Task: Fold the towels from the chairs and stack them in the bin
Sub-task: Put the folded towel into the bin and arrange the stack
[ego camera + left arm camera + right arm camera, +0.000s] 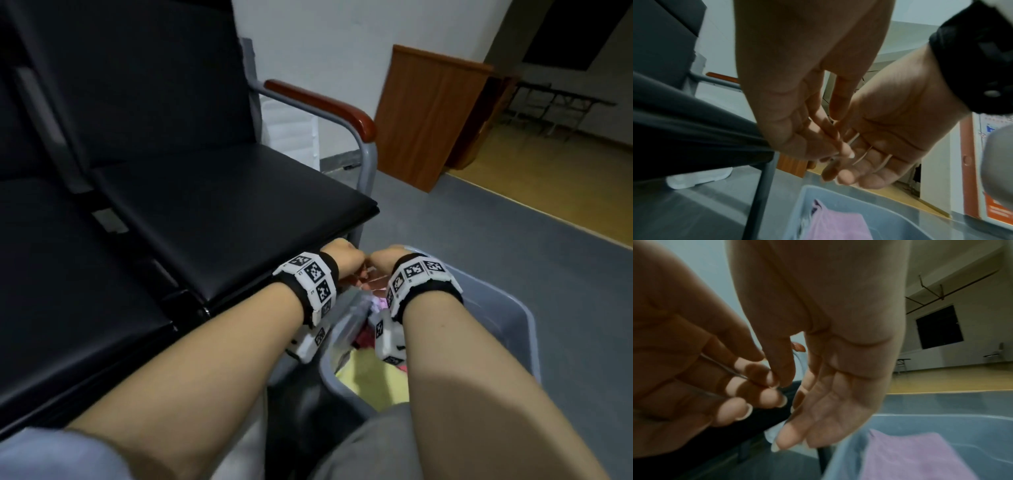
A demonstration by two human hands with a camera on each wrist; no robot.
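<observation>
Neither grip holds a towel: the left hand (797,126) and right hand (838,386) meet above the bin (513,308), fingers loosely curled, apparently pinching a thin strand (too fine to name). A pink towel (920,459) already lies in the bin; both chairs (205,212) look bare. Stacking seems finished; next, I judge, is withdrawing.

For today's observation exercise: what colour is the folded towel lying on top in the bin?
Pale lilac-pink folded towel in the translucent grey plastic bin; clearest in the right wrist view.
</observation>
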